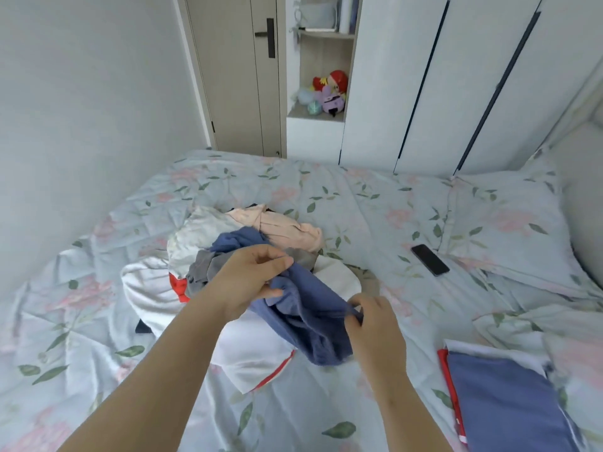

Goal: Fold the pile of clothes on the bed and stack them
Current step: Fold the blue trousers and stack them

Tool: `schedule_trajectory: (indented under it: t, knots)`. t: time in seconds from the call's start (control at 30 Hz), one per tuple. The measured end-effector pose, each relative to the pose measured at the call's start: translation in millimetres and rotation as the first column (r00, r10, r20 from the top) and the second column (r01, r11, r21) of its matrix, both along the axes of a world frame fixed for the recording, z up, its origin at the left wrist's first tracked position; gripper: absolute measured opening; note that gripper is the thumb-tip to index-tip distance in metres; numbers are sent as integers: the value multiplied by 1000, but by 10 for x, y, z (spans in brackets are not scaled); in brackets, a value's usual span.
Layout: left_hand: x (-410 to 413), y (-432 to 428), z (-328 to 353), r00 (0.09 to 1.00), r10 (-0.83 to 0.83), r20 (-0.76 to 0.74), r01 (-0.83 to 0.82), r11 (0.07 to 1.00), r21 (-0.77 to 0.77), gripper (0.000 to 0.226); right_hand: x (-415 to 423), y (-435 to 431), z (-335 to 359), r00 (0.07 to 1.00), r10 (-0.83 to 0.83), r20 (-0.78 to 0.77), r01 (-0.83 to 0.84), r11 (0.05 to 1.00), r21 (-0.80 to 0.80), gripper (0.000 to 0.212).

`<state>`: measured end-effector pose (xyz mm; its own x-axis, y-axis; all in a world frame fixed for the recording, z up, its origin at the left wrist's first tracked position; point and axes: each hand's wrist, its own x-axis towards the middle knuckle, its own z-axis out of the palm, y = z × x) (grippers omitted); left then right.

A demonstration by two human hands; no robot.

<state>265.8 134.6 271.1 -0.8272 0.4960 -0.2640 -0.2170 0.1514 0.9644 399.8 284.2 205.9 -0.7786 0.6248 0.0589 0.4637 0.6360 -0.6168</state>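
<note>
Two hands work over the bed (339,190). The left hand (248,282) pinches a bunched blue garment (310,324) between thumb and curled fingers, lifting it off the pile of clothes (202,252) mid-bed. The right hand (375,324) grips the same garment's edge. A folded stack (499,406) lies at the near right, well apart from a phone (430,260) beside the pillow (509,220).

Blue garment (306,318) crumpled atop clothes pile (248,256), bed ctr; folded stack (502,402) R.

Bed (342,197) w/ pile (280,230), stack (502,402), phone (430,260), pillow (509,223)
</note>
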Motion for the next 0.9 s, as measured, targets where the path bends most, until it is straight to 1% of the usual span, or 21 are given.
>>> schedule_trajectory:
  t: [0.1,0.17,0.23,0.27,0.3,0.33,0.4,0.43,0.47,0.5,0.53,0.63,0.7,0.8,0.9]
  knots:
    - [-112,8,316,990,121,77,-134,973,189,20,-87,39,130,991,-129,-21,129,992,1,11]
    - [-209,11,532,980,173,103,-196,937,290,19,-184,99,192,985,-170,-37,169,985,-20,12]
    - [-307,1,734,968,209,140,-248,885,393,20,-312,167,279,981,-191,-46,186,978,-98,5]
    - [-359,-4,831,962,226,154,-272,856,439,20,-382,196,345,977,-205,-65,190,965,-183,4]
    - [-407,-12,925,957,241,162,-290,830,476,21,-448,218,429,968,-229,-100,188,932,-310,9]
    - [-450,-18,1016,954,251,164,-299,809,506,21,-514,235,532,954,-265,-138,175,870,-462,13]
    - [-525,-28,1185,952,259,163,-305,770,560,21,-639,265,784,912,-353,-208,105,692,-714,19]
    - [-558,-28,1272,952,257,165,-304,747,591,20,-708,283,930,885,-387,-259,39,616,-786,20]
    - [-589,-24,1367,953,254,167,-301,719,627,19,-784,304,1093,851,-411,-326,-43,564,-824,20]
    - [-615,-24,1469,953,251,169,-298,687,663,18,-852,324,1269,810,-431,-398,-124,537,-834,19]
    - [-640,-22,1582,954,249,170,-294,651,700,17,-911,342,1462,762,-447,-468,-194,532,-824,19]
    - [-666,-18,1958,960,245,137,-252,535,807,16,-980,347,2070,598,-448,-665,-383,569,-728,20]
    - [-653,-27,2165,962,253,102,-211,450,868,16,-961,315,2405,479,-428,-766,-507,577,-640,20]
    - [-606,-53,2344,965,251,80,-165,340,926,14,-910,258,2687,328,-392,-859,-595,621,-511,21]
    - [-550,-96,2426,971,225,81,-140,260,955,11,-861,201,2816,223,-371,-901,-631,650,-424,23]
